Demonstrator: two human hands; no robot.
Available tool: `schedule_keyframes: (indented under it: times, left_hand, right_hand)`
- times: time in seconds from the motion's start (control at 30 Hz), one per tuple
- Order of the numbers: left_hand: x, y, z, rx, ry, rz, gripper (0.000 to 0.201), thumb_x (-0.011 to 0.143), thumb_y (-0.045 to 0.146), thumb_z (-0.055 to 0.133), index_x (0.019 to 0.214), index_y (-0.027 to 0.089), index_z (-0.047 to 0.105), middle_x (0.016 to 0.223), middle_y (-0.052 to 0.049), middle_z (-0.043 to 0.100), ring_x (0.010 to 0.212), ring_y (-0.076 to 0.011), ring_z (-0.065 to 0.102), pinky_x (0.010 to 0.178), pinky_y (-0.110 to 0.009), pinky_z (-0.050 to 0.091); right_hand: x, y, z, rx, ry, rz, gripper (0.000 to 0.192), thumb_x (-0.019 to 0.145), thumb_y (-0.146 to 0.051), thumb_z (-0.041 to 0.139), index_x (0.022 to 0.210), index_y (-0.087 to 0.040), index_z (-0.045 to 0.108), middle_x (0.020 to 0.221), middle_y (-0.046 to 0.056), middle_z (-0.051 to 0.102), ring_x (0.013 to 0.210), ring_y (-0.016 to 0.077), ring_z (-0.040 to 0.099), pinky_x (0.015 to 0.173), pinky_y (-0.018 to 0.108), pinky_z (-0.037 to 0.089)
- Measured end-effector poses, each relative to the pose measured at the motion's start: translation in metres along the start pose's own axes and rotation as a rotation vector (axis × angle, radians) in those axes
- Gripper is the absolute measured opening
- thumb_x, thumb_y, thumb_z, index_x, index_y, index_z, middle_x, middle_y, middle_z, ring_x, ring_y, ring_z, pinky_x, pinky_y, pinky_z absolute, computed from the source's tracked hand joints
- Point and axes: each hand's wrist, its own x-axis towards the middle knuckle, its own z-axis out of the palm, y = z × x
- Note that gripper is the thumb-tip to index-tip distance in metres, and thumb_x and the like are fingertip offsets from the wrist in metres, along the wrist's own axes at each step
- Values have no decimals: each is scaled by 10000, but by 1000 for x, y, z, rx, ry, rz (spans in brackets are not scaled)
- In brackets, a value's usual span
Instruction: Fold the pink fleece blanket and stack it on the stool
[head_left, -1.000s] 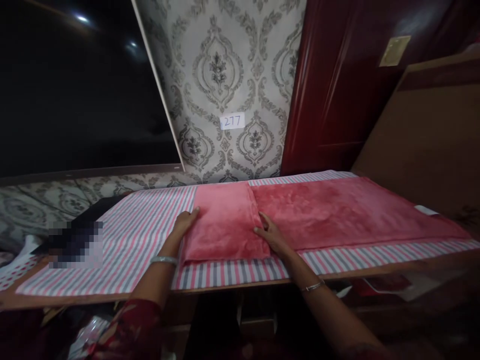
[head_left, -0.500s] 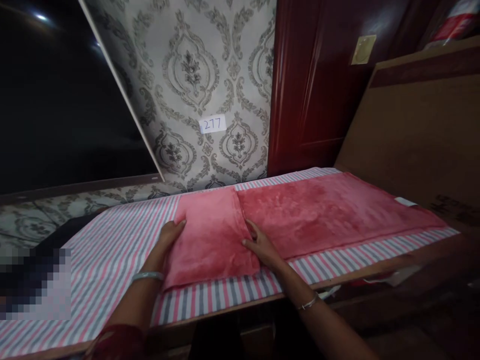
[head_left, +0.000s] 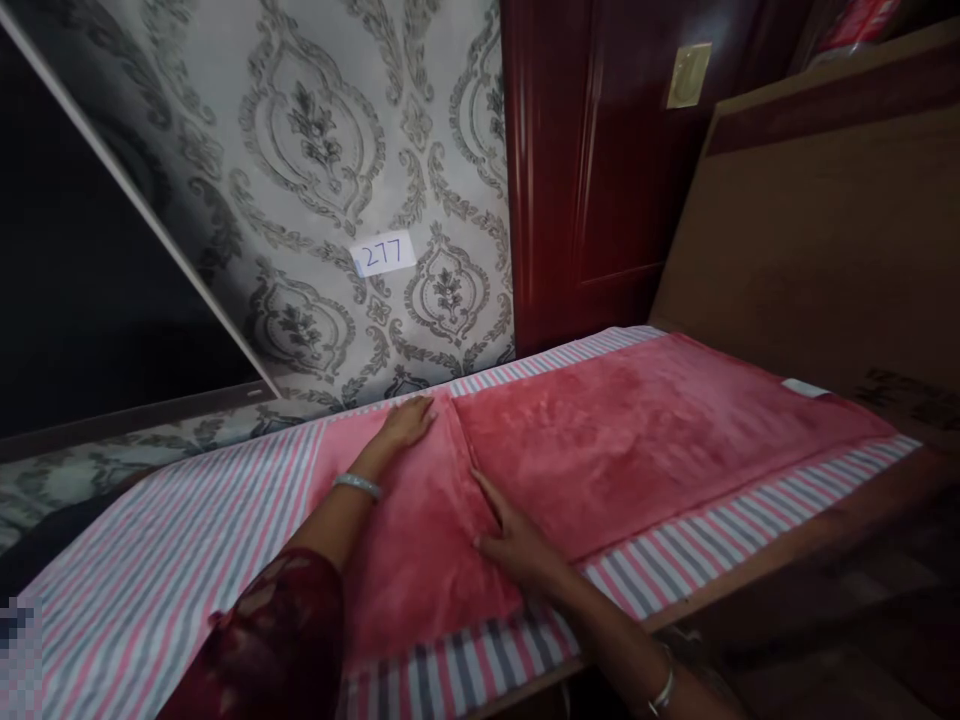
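A pink plush blanket (head_left: 615,430) lies spread lengthwise, its left end doubled over into a folded section (head_left: 420,560). My left hand (head_left: 409,422) rests palm down on that section near its far edge, fingers stretched toward the fold's right border. At the same border, closer to me, is my right hand (head_left: 517,545), thumb and forefinger apart and touching the edge of the upper layer. The remaining right-hand fingers are partly hidden beneath. A white label (head_left: 805,388) shows at the blanket's far right edge.
Beneath the blanket is a striped cloth (head_left: 195,530) over a table with a wooden front edge (head_left: 712,590). A large cardboard box (head_left: 825,240) stands at the right. Behind are a dark screen (head_left: 97,260), patterned wallpaper and a paper marked 277 (head_left: 384,253).
My left hand has moved from the folded section's left edge to its far right corner. My right hand remains at the fold's right border. The view has shifted slightly right.
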Motion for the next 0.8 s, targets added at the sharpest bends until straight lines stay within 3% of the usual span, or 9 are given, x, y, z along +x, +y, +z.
schedule_keyframes:
  times: [0.13,0.23,0.37,0.6,0.8]
  left_hand:
    - [37,-2,9,-35,2,-5,404,931,339,432,1233,162,633,1396,-147,593,1313,-265,524,1070,-383,387]
    - [55,-8,11,-76,-18,7,334,903,386,472,1015,174,706,1144,-104,730,1091,-264,650,911,-329,478]
    - [68,-16,16,-105,-41,8,261,810,423,589,806,183,690,873,-53,738,839,-245,674,723,-293,488]
    - [61,-18,42,-16,29,-28,283,929,392,460,1070,203,617,1075,-119,709,1030,-270,647,839,-332,460]
    - [61,-13,41,18,11,-17,322,948,357,443,1145,181,627,1164,-142,704,1117,-276,630,910,-342,460]
  right_hand:
    - [0,3,-1,26,1,7,949,671,-120,563,1562,-252,262,1578,57,375,1412,226,401,1170,434,309]
    - [-5,3,-2,-9,3,20,934,690,-127,574,1559,-284,271,1577,37,379,1434,225,370,1192,454,267]
    - [-12,0,-3,-54,11,49,891,738,-168,600,1553,-328,279,1582,20,369,1455,240,336,1204,498,228]
    - [-18,1,-2,-55,2,69,813,775,-189,601,1531,-336,339,1564,26,400,1441,255,364,1192,518,256]
    - [-20,1,-5,-143,30,46,779,772,-181,582,1514,-309,383,1526,38,457,1397,259,428,1177,517,298]
